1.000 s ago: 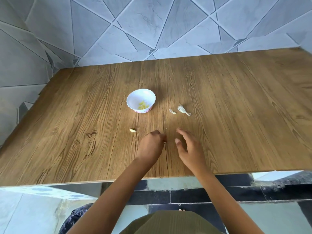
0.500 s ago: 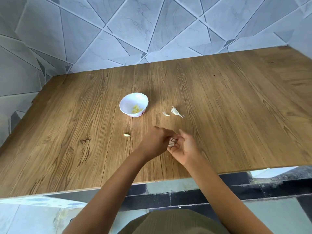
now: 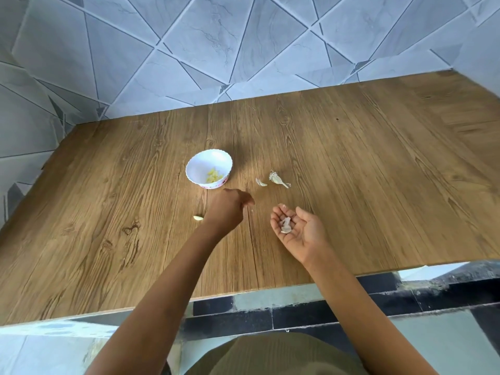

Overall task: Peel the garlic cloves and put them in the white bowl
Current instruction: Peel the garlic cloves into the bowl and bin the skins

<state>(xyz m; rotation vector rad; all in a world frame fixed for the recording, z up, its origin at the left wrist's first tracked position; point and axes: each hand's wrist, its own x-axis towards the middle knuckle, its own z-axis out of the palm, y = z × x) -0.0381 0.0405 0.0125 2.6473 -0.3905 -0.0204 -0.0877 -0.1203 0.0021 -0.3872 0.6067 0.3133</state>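
Stretches the left hand (image 3: pixel 230 209) forward, knuckles up, over the wooden surface (image 3: pixel 365 169), just short of the white bowl (image 3: pixel 195 169). Shows it blurred, with the fingers bent under; cannot tell whether clenched on anything. Holds the right hand (image 3: pixel 300 228) palm up, apart from the left, with fingers loosely curved and released, cradling pale garlic pieces (image 3: pixel 285 225) in the palm. Hard to say whether skin or clove.

Counts one bowl, with a small heap of yellowish peeled cloves (image 3: pixel 213 175) against its near right wall, too lumped together to number. Counts one loose clove (image 3: pixel 198 218) on the surface, just left of the left hand. Counts two more pale bits right of the bowl, side by side: a small curved scrap (image 3: pixel 261 182) and a larger piece with a stringy tail (image 3: pixel 278 180).

Cuts off both forearms at the bottom edge.
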